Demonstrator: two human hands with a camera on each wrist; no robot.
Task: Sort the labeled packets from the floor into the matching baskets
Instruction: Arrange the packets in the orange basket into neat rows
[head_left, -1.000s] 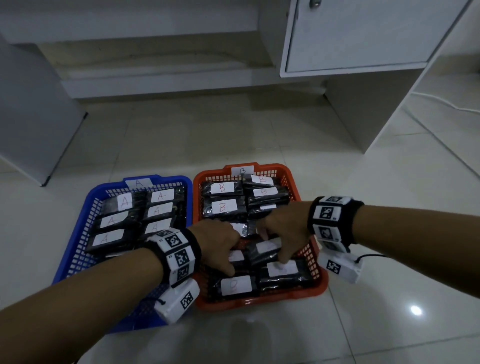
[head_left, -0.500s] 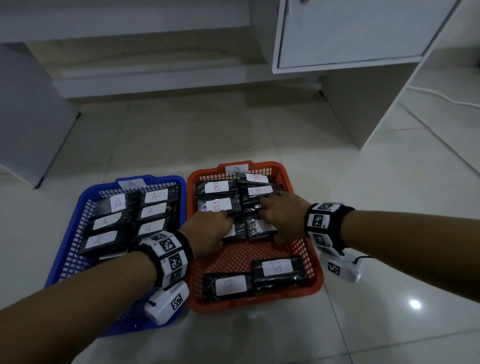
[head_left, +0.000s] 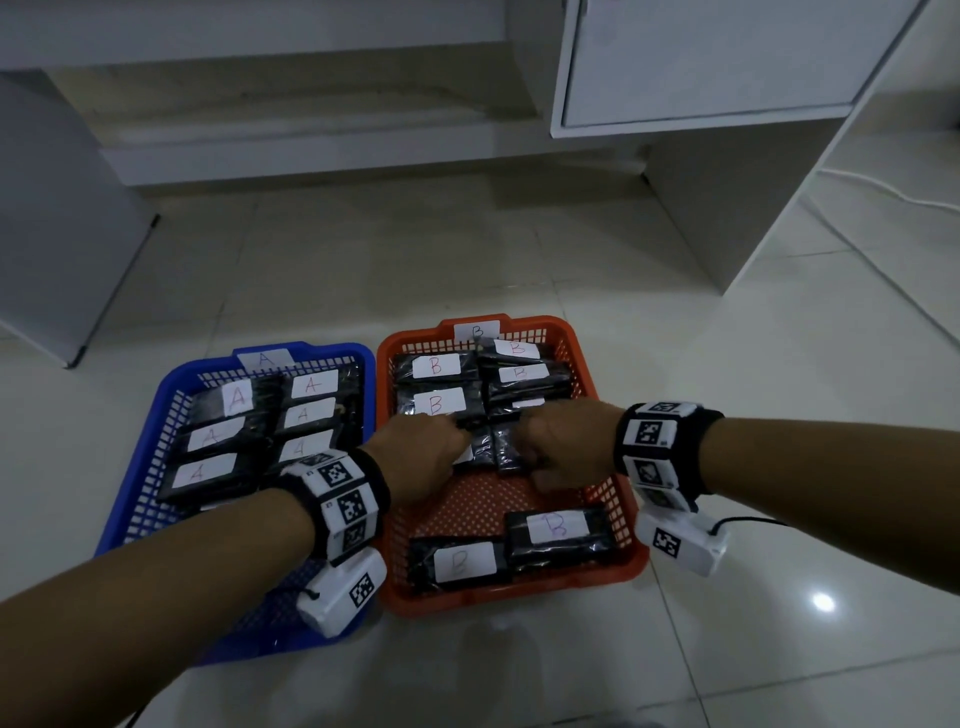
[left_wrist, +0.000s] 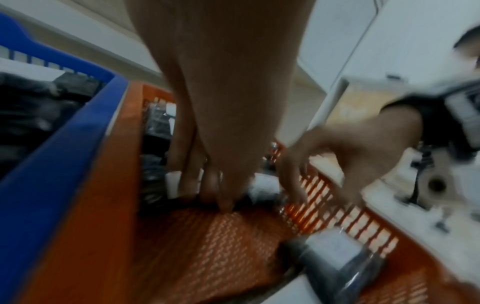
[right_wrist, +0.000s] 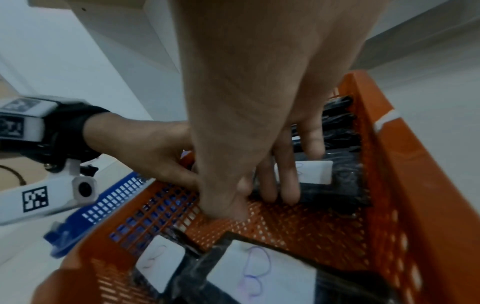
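Note:
The orange basket (head_left: 519, 597) tagged B holds several black packets with white B labels. Beside it on the left, the blue basket (head_left: 135, 499) tagged A holds several A packets. Both hands are inside the orange basket at its middle. My left hand (head_left: 423, 457) presses straight fingers (left_wrist: 207, 185) down on the near edge of a packet (left_wrist: 262, 185). My right hand (head_left: 563, 447) lays straight fingers (right_wrist: 288, 185) on a B packet (right_wrist: 335, 189), thumb on the mesh floor. Those two packets (head_left: 506, 449) lie between the hands. Two more B packets (head_left: 558, 527) sit by the near wall.
A white cabinet (head_left: 701, 62) hangs over the floor at the back right, with its side panel (head_left: 727, 208) reaching the tiles. A grey panel (head_left: 52, 208) stands at the left. A white cable (head_left: 883, 192) runs along the floor at right.
Both hands have slid away from me toward the far half of the orange basket, taking two packets along. Bare mesh floor now shows in the basket's middle.

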